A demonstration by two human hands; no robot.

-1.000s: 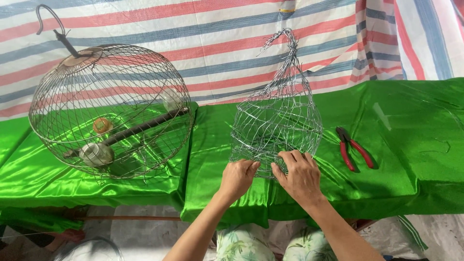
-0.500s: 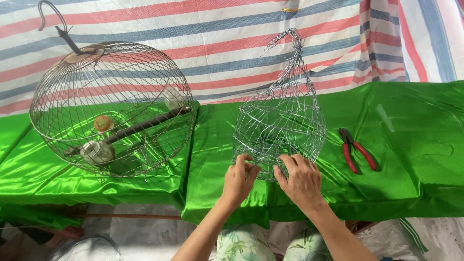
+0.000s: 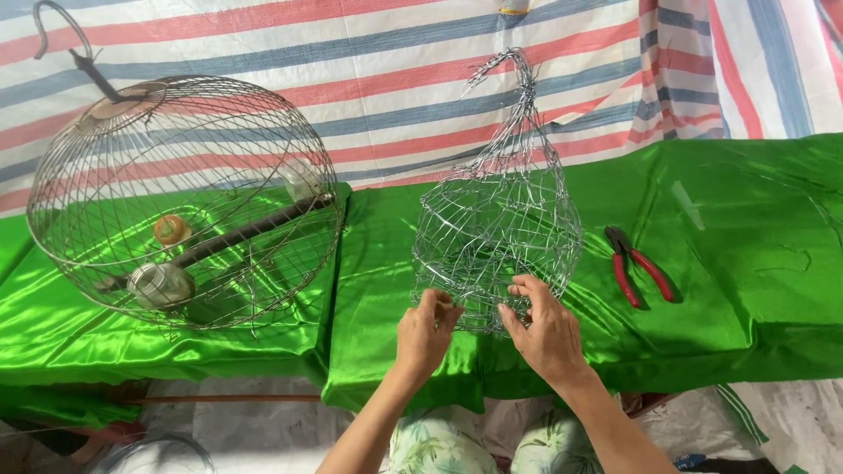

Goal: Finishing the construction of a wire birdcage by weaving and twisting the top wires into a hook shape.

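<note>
Hands at the unfinished wire cage (image 3: 496,219) on the green-draped desk (image 3: 746,263): left hand (image 3: 426,333) and right hand (image 3: 546,329), fingers pinched on its lower rim wires. Red-handled pliers (image 3: 639,276) just right.

Hands (image 3: 492,329) on wire cage (image 3: 496,219)
</note>
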